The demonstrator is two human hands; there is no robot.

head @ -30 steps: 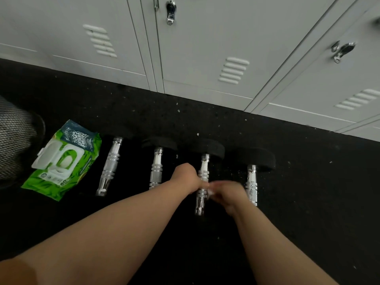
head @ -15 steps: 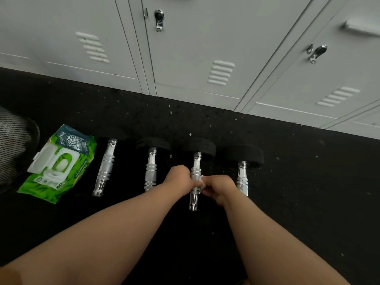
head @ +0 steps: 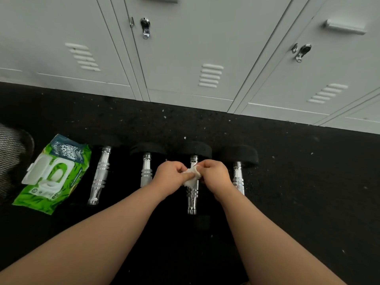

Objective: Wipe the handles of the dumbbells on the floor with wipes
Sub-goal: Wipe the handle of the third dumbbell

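Several dumbbells with chrome handles and black ends lie side by side on the black floor. The third dumbbell's handle [head: 192, 199] runs under both my hands. A crumpled white wipe [head: 191, 177] sits over that handle, pinched between my left hand [head: 172, 177] and my right hand [head: 216, 175]. The wipe covers the middle of the handle; the lower chrome part shows below my hands. The leftmost handle [head: 100, 174], the second handle [head: 146, 169] and the rightmost handle [head: 238, 178] lie untouched beside it.
A green pack of wipes [head: 52, 173] with its white lid flipped open lies at the left. A black mesh object [head: 11, 159] stands at the far left edge. Grey lockers [head: 185, 48] line the wall behind the dumbbells.
Both hands have slid up the third handle away from me, and the white wipe now shows bunched between them. The camera has tilted slightly.
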